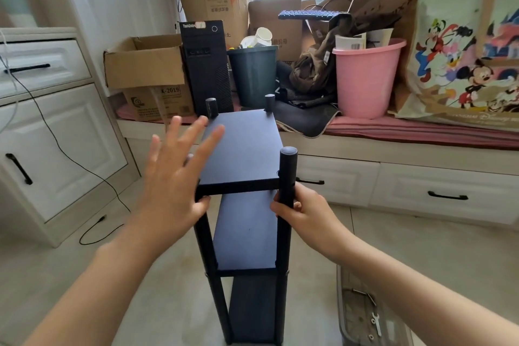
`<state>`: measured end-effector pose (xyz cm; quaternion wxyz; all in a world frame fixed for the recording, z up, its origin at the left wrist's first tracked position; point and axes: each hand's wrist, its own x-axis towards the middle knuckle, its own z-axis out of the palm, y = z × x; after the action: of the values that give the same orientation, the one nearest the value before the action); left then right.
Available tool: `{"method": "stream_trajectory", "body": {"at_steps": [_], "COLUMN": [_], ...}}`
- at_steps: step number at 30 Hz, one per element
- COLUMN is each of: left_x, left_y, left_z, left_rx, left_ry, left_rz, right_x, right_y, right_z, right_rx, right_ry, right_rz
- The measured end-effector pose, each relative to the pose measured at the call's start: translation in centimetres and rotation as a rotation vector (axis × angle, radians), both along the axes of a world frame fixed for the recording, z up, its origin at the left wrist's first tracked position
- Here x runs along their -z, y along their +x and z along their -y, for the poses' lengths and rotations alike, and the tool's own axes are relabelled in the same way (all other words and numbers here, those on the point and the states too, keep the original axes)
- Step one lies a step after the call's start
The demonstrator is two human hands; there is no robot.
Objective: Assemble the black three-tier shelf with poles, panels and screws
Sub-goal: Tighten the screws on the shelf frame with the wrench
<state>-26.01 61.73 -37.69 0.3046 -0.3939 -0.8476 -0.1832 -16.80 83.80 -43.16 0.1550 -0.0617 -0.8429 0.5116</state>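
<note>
We have the shelf (247, 222) standing upright on the floor before us, poles vertical, three panels in place. Our right hand (302, 213) grips the near pole (288, 177) at 3 o'clock; our left hand (175, 177), fingers (209, 142) spread wide and holding nothing, hovers at 9 o'clock over the top panel (244, 146).

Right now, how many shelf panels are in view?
3: top panel under the left hand, middle panel below, bottom panel near the floor. None seem hidden.

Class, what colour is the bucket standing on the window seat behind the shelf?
Pink. The bucket shows best in the head view, right of the dark bin.
</note>
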Motion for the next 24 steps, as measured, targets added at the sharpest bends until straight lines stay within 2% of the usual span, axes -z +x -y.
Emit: {"method": "stream_trajectory", "body": {"at_steps": [2, 3, 6, 9, 16, 24], "left_x": [0.4, 0.9, 2.1, 1.9, 2.8, 3.5], "left_y": [1.6, 2.4, 4.4, 4.3, 3.0, 2.6], "left_z": [-1.9, -3.0, -5.5, -6.4, -7.5, -7.7], "left_rx": [0.033, 0.059, 0.073, 0.034, -0.022, 0.012], "left_ry": [-0.117, -0.138, -0.166, -0.155, -0.021, 0.047], "left_rz": [-0.194, -0.214, -0.098, -0.069, -0.218, -0.249], "right_x": [-0.2, -0.3, -0.6, -0.7, -0.2, -0.5], "right_y": [0.1, 0.1, 0.2, 0.5, 0.9, 1.0], "right_z": [0.1, 0.2, 0.3, 0.5, 1.5, 2.1], "right_rx": [0.008, 0.007, -0.002, -0.014, 0.015, 0.051], "right_ry": [0.013, 0.019, 0.016, 0.041, 0.146, 0.034], "right_rz": [-0.002, -0.008, -0.017, -0.014, -0.028, 0.007]}}
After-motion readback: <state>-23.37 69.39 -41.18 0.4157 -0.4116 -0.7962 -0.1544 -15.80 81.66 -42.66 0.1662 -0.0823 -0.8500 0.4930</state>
